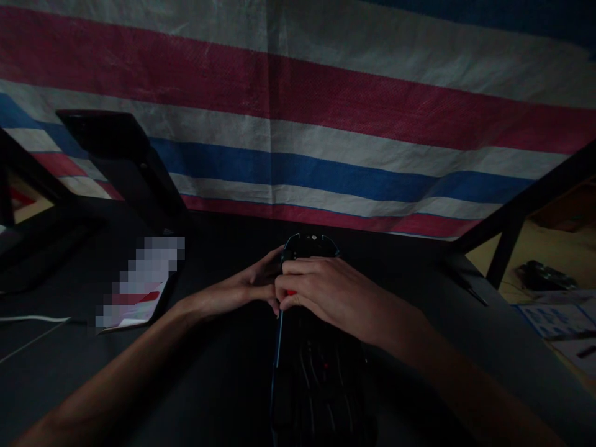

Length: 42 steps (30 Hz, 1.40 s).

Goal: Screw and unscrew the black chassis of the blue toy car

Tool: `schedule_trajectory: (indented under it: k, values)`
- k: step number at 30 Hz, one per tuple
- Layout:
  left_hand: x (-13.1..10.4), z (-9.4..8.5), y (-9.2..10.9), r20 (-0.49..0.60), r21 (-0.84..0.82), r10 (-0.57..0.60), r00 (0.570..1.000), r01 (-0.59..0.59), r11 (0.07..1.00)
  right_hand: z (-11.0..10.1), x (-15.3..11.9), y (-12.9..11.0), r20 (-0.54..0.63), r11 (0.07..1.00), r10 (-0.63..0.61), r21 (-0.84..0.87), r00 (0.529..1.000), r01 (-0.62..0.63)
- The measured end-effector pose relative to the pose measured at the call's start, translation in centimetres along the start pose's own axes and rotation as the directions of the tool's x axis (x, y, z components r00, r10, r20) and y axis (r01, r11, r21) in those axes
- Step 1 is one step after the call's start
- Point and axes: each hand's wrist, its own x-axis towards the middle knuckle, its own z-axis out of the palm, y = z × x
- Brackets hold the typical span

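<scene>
A long black device with thin blue edging (pixel 321 379) lies on the dark table, pointing away from me. Its near part carries curved ridges and a tiny red spot. My left hand (pixel 256 285) is against the far left side of the device, its fingers partly hidden behind the edge and behind my other hand. Over the top of the device, my right hand (pixel 321 282) is closed with bent fingers, close to the left thumb. A bit of red (pixel 291 292) shows beneath those fingers; what they pinch is mostly covered. The scene is very dim.
A phone-like slab with a blurred screen (pixel 139 292) lies to the left, before a black upright stand (pixel 139 167). White cable (pixel 35 319) runs at far left. A thin screwdriver-like tool (pixel 470 288) rests at right. Striped sheeting (pixel 298 124) hangs behind the table.
</scene>
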Motion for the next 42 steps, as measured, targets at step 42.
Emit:
schedule_trajectory:
  k: [42]
  values:
    - [0.0, 0.6, 0.5, 0.029, 0.105, 0.064, 0.997, -0.067, 0.992, -1.7, -1.2, -0.5, -0.555, 0.997, 0.009, 0.073, 0.831, 0.038]
